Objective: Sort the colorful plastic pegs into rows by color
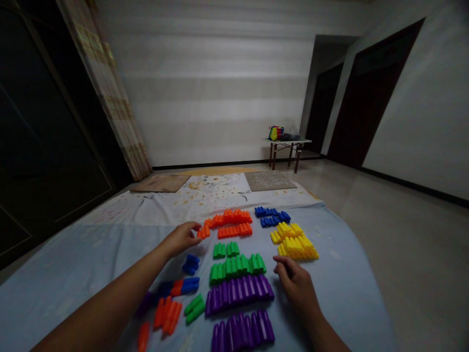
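Note:
My left hand (184, 238) is at the left end of the orange finger-shaped plastic pieces (235, 230). Its thumb and forefinger close around the ends of an orange piece (202, 232). To the right, my right hand (296, 279) hovers loosely curled with nothing between its fingers, just below the stacked yellow pieces (297, 246). Between the hands lie rows of green pieces (237, 267) and purple pieces (240, 294). Beneath my left forearm are loose blue pieces (190, 264), orange pieces (167, 315) and a green pair (195, 308); the forearm partly hides some purple ones.
Blue pieces (271, 216) lie in two rows at the back right. A light blue cloth (340, 274) covers the surface, with a brown board (161, 183) and a grey board (270, 181) at its far end. A small table (286, 142) stands by the wall.

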{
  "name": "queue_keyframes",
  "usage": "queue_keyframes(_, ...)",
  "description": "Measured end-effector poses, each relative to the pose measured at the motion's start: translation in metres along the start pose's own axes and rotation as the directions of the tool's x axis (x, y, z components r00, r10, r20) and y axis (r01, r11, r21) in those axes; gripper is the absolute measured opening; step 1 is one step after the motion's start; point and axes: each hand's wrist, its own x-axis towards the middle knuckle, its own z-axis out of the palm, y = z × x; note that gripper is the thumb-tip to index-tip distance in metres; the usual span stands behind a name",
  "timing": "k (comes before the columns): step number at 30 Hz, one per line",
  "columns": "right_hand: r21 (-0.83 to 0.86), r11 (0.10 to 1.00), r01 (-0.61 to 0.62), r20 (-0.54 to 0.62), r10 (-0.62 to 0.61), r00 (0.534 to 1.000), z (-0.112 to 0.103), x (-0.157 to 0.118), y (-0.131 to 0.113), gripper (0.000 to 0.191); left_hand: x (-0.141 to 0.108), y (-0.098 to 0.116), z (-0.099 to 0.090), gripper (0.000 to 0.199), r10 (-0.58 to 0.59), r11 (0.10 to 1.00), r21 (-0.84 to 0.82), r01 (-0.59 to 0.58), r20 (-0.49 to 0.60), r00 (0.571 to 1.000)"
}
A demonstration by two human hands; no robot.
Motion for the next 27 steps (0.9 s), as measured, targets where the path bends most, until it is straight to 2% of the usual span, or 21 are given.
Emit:
queue_keyframes(5,0.002,1.0,-0.005,0.007,0.005,1.0,0.0,0.0,0.001,0.035,0.031,0.054,0.035,0.032,0.112,0.99,0.09,-0.113,0.016,0.994)
queue_keyframes(10,0.007,1.0,0.007,-0.001,-0.007,1.0,0.0,0.0,0.001,0.036,0.05,0.074,0.054,0.02,0.14,0.977,0.161,-0.143,0.03,0.99)
queue_keyframes(16,0.006,1.0,0.017,-0.008,-0.017,1.0,0.001,0.0,0.001,0.033,0.061,0.074,0.064,0.017,0.146,0.973,0.177,-0.147,0.018,0.989)
queue_keyframes(20,0.011,1.0,0.01,-0.008,-0.01,1.0,0.001,0.0,0.001,0.033,0.061,0.075,0.066,0.025,0.15,0.981,0.129,-0.147,-0.008,0.989)
queue_keyframes(24,0.007,1.0,-0.001,-0.002,0.001,1.0,-0.001,-0.001,0.001,0.034,0.045,0.063,0.05,0.027,0.138,0.99,0.031,-0.136,-0.083,0.987)
queue_keyframes(27,-0.001,1.0,-0.01,0.009,0.01,1.0,-0.002,-0.001,0.001,0.034,0.024,0.036,0.029,0.032,0.077,0.994,-0.06,-0.086,-0.141,0.987)
